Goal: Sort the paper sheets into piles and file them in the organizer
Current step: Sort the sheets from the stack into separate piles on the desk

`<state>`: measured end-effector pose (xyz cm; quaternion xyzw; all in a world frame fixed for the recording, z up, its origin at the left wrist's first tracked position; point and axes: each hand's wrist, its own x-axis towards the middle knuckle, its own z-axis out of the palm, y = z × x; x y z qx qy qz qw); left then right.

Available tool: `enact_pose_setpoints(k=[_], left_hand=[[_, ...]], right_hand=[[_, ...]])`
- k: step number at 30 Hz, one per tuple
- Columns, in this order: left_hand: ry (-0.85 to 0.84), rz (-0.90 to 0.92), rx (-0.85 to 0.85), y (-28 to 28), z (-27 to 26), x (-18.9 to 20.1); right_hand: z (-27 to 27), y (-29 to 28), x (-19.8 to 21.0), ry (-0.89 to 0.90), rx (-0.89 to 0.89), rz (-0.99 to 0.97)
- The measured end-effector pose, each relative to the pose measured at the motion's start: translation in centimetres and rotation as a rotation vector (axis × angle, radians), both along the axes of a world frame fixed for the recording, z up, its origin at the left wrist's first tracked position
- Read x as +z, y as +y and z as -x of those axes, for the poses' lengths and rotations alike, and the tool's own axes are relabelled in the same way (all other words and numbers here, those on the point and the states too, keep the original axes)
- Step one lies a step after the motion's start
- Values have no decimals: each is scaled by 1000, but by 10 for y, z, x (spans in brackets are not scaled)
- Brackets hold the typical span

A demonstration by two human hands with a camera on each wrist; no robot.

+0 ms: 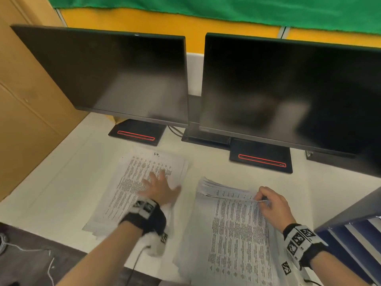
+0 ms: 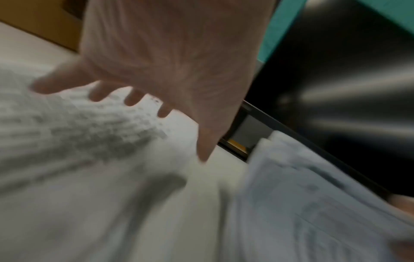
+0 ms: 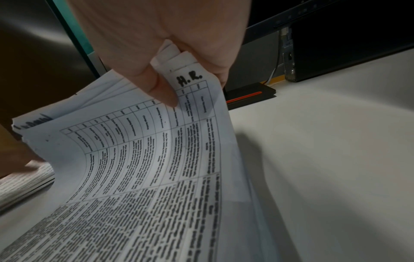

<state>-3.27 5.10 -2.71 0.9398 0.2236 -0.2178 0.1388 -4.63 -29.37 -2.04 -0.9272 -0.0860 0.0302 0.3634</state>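
Observation:
Two piles of printed sheets lie on the white desk. The left pile [image 1: 142,182] lies flat in front of the left monitor. My left hand [image 1: 159,187] is spread over it with straight fingers; its wrist view is blurred, with the left hand [image 2: 143,92] above the left pile [image 2: 78,141]. The right pile [image 1: 237,234] is thicker. My right hand [image 1: 266,200] pinches its far top corner and lifts several sheets. In the right wrist view my right hand [image 3: 177,79] grips the right pile [image 3: 156,159] at the corner marked "H.R.". The dark blue organizer [image 1: 354,240] stands at the right edge.
Two dark monitors, the left [image 1: 111,73] and the right [image 1: 292,89], stand at the back on black bases with red stripes. A brown cardboard wall [image 1: 22,100] closes the left side. A cable [image 1: 136,263] runs from my left wrist over the desk's front edge.

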Motion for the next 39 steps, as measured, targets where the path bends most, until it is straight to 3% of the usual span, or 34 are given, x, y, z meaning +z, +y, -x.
enact_pose_setpoints(k=[3,7,16,20,23,25,27,30,31,33,36,39], left_hand=[[180,17,-58,-19,22,-19],[140,-67,2,4,11,-24],[-126,-157,223,127,-6,-34],[-128,-196,246,167,-11,-32],[-32,-278,300,163,-24,-25],[-81,-288,298,134,-37,-14],[-269,-186,63,84,-46,-1],[-699,100,-485,-11,-36,22],[-714,168,-668,-43,-30,28],[-581,178,-958,-89,-23,27],[-405,91,-1026,-116,-35,13],[-409,64,-999,-118,-49,9]], right_hand=[[0,0,0,-1,5,7],[0,2,-2,11,4,9],[-3,5,0,40,0,21],[-5,8,0,43,4,40],[-5,10,-1,49,-6,48],[-5,11,-1,60,-18,52],[-7,12,0,84,-26,63],[-15,11,0,155,-43,56],[-18,10,0,186,-47,48],[-24,7,0,251,-82,-3],[-30,-2,0,351,-160,-159],[-29,-10,0,405,-201,-288]])
